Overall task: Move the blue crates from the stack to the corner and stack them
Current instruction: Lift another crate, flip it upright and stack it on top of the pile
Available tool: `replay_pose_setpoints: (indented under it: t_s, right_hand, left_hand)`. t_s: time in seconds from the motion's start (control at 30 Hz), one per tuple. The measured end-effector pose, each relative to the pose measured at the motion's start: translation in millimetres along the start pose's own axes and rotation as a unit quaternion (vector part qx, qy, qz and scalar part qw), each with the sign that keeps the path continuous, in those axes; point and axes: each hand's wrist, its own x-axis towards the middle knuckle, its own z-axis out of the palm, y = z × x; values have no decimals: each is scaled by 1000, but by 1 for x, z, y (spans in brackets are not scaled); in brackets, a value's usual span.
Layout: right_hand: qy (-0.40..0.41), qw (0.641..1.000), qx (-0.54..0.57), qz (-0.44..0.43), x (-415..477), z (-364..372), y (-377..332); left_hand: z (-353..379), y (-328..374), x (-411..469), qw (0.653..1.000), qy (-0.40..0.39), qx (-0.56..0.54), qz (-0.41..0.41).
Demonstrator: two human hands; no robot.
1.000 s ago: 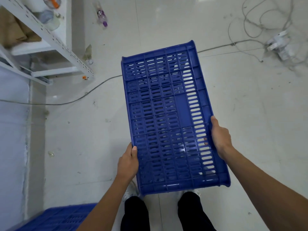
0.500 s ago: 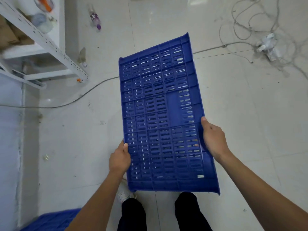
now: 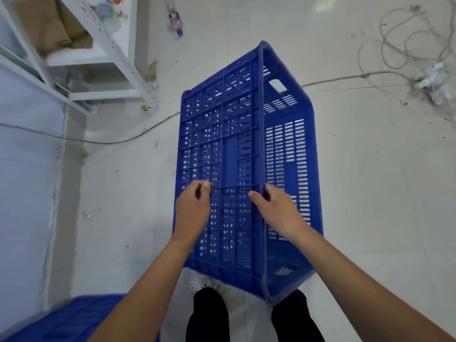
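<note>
A blue slatted crate [image 3: 246, 149] is in the air in front of me, turned so its perforated bottom faces up-left and one long slotted side faces right. My right hand [image 3: 276, 211] grips the ridge where the bottom meets that side. My left hand [image 3: 195, 208] hovers over the crate's bottom near its left edge, fingers loosely curled and holding nothing. Part of another blue crate [image 3: 74, 317] lies on the floor at the bottom left, next to the wall.
A white metal shelf [image 3: 118, 58] stands at the top left. A thin cable [image 3: 111, 141] runs across the floor under the crate. A bottle [image 3: 175, 21] lies at the top, and tangled cables with a power strip [image 3: 431, 82] lie at the right. My feet are below the crate.
The crate has rolled from lying flat, bottom up, to tilted on its long edge. My left hand has let go of the left rim. My right hand has shifted to the bottom-side ridge.
</note>
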Motion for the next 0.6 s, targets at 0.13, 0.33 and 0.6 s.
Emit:
replay_pose_setpoints:
  t_s: [0.13,0.33,0.6]
  right_hand:
    - [31,992,-115,-46,6,44,-26]
    - [25,980,-182,-76,17,106,-53]
    - [-28,953,-279,-114,35,156,-48]
  left_hand:
    - [-11,13,1,998,-55,-27,26]
    - [-31,-2,7,997,-42,63,-4]
    - [-54,-53,41,986,10,142,-88]
